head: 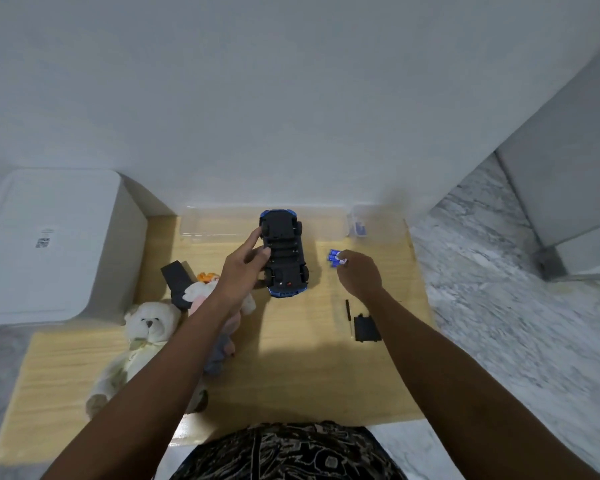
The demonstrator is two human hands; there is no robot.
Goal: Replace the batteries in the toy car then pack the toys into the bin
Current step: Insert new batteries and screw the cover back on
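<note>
**Stock on table: car open, cells to hand**

Nearest me, white teddy bear [142,337], soft, on the table [291,375] edge. Battery cover [367,328] and screwdriver [348,311] lie beside my right arm. Toy car [284,252] belly-up mid-table, bay exposed; I judge it light, rigid plastic, best held by the flanks. My left hand [243,271] rests relaxed fingers on its side. My right hand [359,275] pinches one of the small, slick batteries [334,258]. Clear bin [222,223] behind
</note>
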